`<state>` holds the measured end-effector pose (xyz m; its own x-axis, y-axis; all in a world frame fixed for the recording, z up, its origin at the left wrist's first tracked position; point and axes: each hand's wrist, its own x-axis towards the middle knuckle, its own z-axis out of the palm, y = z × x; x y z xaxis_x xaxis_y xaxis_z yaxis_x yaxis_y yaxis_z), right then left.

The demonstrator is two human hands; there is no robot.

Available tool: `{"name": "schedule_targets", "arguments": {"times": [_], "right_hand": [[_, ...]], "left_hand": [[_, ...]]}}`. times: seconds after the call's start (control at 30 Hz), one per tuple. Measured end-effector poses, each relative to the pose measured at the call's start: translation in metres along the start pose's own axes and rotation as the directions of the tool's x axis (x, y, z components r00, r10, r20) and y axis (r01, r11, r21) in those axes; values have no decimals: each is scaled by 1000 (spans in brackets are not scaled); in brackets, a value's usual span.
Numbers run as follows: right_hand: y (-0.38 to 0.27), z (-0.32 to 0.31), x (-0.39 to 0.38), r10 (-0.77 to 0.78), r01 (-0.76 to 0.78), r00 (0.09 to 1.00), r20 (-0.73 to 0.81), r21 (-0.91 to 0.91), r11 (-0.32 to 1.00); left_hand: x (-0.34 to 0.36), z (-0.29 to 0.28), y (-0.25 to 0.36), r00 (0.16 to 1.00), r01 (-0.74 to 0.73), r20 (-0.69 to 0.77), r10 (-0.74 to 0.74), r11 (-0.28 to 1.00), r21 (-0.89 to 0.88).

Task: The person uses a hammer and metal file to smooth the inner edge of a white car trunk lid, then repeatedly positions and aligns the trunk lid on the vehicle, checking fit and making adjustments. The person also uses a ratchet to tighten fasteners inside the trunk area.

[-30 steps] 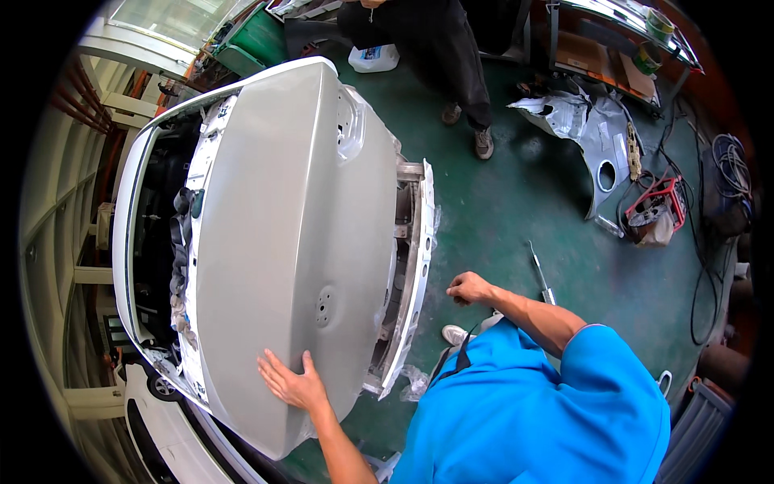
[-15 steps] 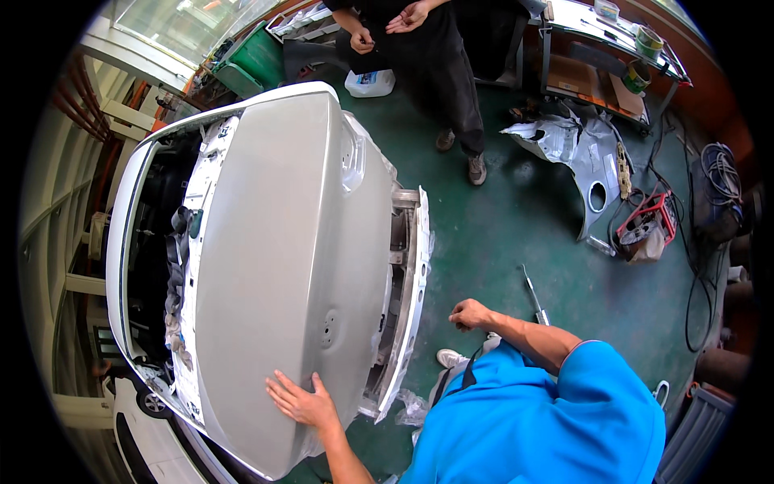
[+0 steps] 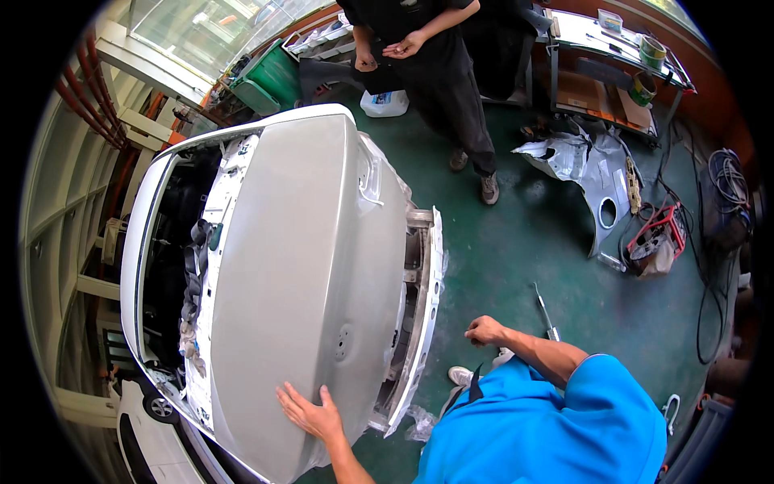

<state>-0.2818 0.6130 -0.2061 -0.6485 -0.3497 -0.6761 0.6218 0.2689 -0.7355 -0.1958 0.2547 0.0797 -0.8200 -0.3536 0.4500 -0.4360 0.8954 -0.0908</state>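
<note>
My left hand lies flat with fingers spread on the grey-primed trunk lid of a car, near its lower end. The lid is down, and a small recess with holes sits right of my hand. Along the car's rear edge, bare bumper support metal is exposed. My right hand is closed in a fist in front of my body, apart from the car; nothing sticks out of it. Beyond it on the floor lies a thin metal tool with a thicker handle.
Another person stands at the car's far corner, hands held together. A detached silver body panel lies on the green floor beside a red-framed object and cables. A work table with tubs stands behind; a white jug sits nearby.
The whole view has shifted, so the scene sits slightly lower and farther right. My left hand stays on the trunk lid, and my right hand remains closed.
</note>
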Motion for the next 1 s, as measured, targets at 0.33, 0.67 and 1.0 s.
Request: {"name": "schedule_targets", "arguments": {"times": [0.33, 0.67, 1.0], "right_hand": [[39, -22, 6, 133, -152, 983, -127, -156, 976], [114, -84, -7, 252, -323, 941, -227, -371, 871], [80, -63, 24, 300, -317, 925, -231, -37, 948]], "left_hand": [[6, 7, -9, 996, -55, -68, 53, 998, -23], [-25, 16, -20, 995, 19, -93, -19, 1000, -6], [-18, 0, -35, 995, 74, -46, -84, 980, -187]]}}
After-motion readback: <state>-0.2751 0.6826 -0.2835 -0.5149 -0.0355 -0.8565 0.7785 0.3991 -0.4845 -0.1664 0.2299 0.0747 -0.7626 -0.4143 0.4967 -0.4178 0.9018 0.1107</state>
